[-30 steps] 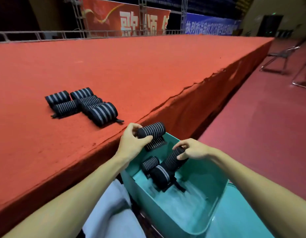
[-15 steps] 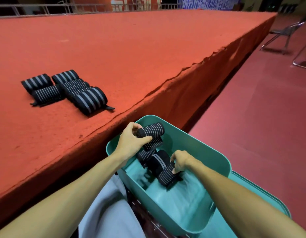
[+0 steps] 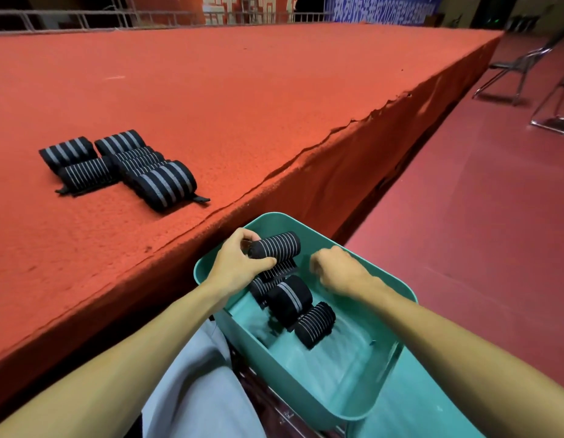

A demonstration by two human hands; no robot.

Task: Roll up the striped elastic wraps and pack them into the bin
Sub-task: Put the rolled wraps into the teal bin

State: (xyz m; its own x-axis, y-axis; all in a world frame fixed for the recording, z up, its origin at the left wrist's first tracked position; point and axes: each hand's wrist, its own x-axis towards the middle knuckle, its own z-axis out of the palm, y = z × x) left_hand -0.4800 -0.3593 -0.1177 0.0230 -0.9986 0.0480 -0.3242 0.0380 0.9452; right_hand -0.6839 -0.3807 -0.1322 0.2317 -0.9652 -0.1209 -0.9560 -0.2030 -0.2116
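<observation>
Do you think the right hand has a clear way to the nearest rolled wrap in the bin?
Probably yes. The right hand holds nothing and hovers close to the nearest rolled wrap, which lies uncovered in the bin; the left hand grips another roll further off.

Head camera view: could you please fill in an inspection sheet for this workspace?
Surface: red carpeted stage, its front edge rumpled.
Job's things: teal bin below the stage edge, with three rolled wraps lying inside; a thin-striped roll held above them; a cluster of striped wraps on the stage.
Clutter: nothing seen.
Hands: left hand grips the thin-striped roll; right hand is over the bin, fingers curled, holding nothing visible.
Cables: nothing seen.
Surroundings: dark red floor, metal chairs, railing and banners behind the stage.
</observation>
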